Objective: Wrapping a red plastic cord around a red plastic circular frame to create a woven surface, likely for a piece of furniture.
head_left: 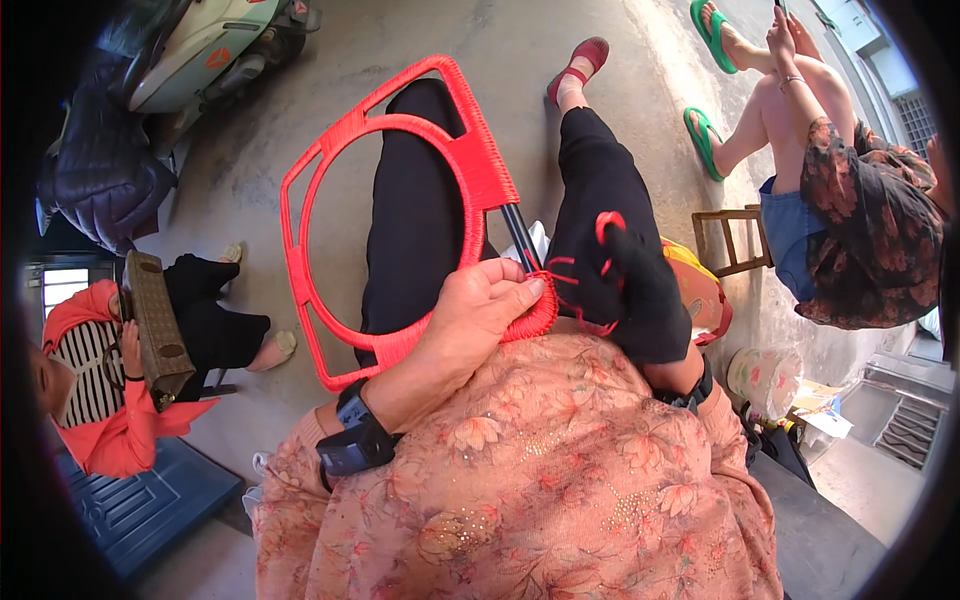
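We have the big red frame point(400, 200) resting across our lap, over the black trousers point(420, 210): a rounded-square outline with a ring inside, nearly all wrapped in red cord, with one short black bare stretch point(520, 235) left near our hands. Our left hand point(470, 325) is bare and clamped over the frame's near corner, thumb and fingertips pressing the last turns flat. Our right hand point(635, 285) wears a black glove and is closed on the loose red cord point(575, 290), which loops around its fingers and runs back to the frame.

To do this well, we judge each new turn should lie tight against the one before, with no black showing, the left thumb pinning it while the right hand pulls steadily.

As for packages and signs: a pale round bucket point(765, 380) stands low at right, with a small white box or carton point(825, 425) just beyond it; their print is too small to tell. The pale green scooter point(205, 45) at upper left bears a small red mark.
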`<action>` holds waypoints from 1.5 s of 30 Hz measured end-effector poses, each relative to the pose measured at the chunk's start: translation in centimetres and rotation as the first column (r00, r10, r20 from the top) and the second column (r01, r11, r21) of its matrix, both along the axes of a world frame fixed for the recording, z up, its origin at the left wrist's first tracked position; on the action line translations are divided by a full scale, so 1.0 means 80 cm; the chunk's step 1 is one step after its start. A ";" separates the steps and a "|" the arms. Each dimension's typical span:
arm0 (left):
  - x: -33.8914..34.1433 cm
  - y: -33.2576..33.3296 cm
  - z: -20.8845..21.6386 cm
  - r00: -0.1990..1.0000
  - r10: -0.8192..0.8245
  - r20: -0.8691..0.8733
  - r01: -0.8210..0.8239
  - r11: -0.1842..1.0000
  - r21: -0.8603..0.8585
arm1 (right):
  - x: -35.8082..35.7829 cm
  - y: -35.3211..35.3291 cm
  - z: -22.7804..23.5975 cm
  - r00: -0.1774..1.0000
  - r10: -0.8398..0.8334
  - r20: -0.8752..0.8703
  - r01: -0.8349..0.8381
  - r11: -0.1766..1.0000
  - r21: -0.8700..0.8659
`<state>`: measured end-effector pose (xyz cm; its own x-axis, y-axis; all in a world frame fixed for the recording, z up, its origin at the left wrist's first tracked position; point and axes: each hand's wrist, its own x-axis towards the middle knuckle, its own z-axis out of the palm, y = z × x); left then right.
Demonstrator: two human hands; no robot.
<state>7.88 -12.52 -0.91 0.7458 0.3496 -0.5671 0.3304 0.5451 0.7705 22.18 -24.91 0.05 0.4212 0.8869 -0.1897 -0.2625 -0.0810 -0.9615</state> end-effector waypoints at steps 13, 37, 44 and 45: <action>-0.014 -0.013 0.004 0.999 -0.003 0.052 -0.011 0.965 0.262 | 0.011 -0.004 -0.034 0.961 0.144 0.235 -0.120 0.986 -0.117; -0.023 -0.014 -0.005 0.994 -0.082 0.079 0.039 0.896 0.441 | 0.008 0.000 -0.049 0.967 0.256 0.009 -0.252 0.958 -0.133; -0.023 -0.015 -0.006 0.990 -0.124 0.060 0.083 0.885 0.458 | 0.007 -0.003 -0.054 0.963 0.270 0.012 -0.268 0.959 -0.092; -0.023 -0.015 -0.005 0.990 -0.128 0.060 0.086 0.884 0.460 | 0.007 -0.003 -0.056 0.964 0.267 0.013 -0.265 0.960 -0.089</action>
